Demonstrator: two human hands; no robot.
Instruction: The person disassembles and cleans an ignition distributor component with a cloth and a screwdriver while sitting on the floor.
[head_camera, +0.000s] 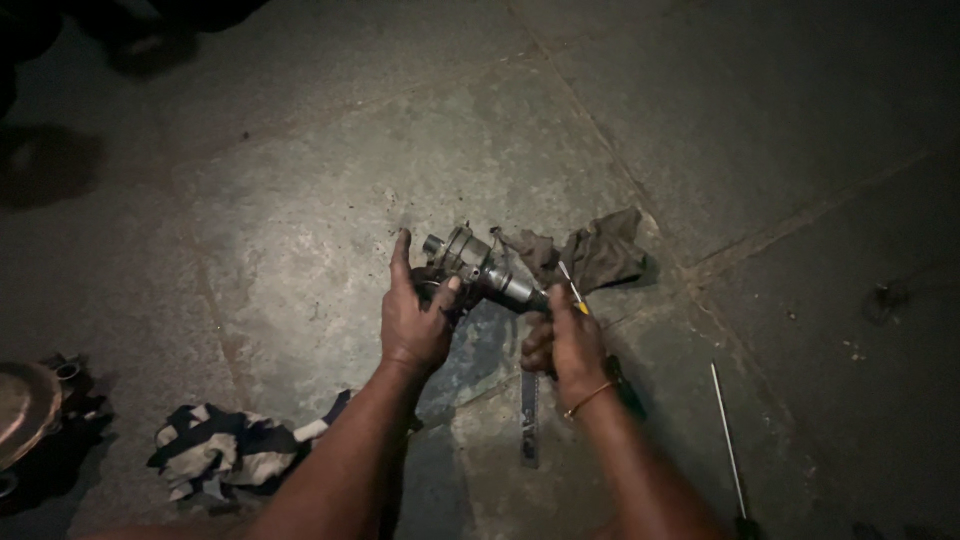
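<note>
Dimly, hands (415, 320) gripping greasy part (480, 268) (details murky)

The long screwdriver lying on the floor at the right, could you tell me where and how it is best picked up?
Grip the long screwdriver at its dark handle, at the bottom edge of the view, coming from above. The thin shaft lies flat on the stone floor and offers little to pinch; the thicker handle does. The right hand is nearest.
</note>
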